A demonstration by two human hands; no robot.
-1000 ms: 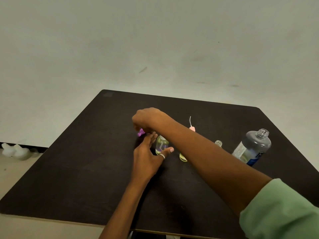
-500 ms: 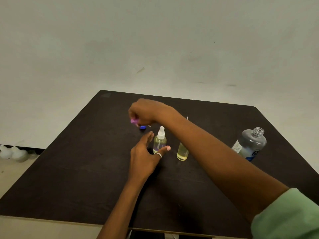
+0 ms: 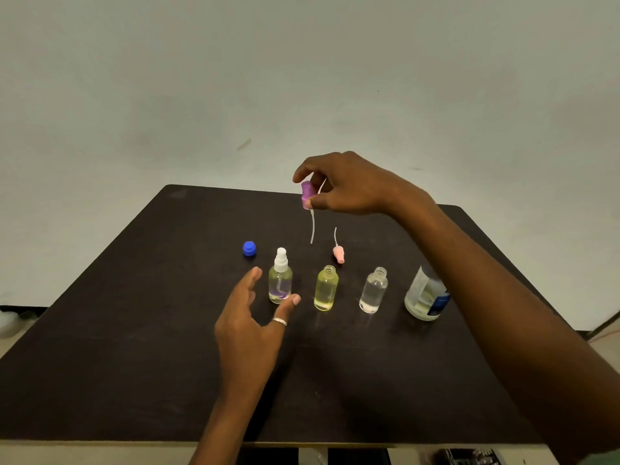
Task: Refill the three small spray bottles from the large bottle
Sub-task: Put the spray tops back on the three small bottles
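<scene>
Behind, blue cap (image 3: 249, 248), pink spray head (image 3: 339, 255).

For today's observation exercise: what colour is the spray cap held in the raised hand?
Purple; the right hand pinches the spray cap. Head view.

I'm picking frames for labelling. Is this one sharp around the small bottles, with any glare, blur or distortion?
Head view: dim, even light, no harsh glare; the capped bottle, yellow bottle and clear bottle read sharp, with faint reflections on the table; the right hand pinching the purple spray cap shows no motion smear; mild wide-angle bowing.
</scene>
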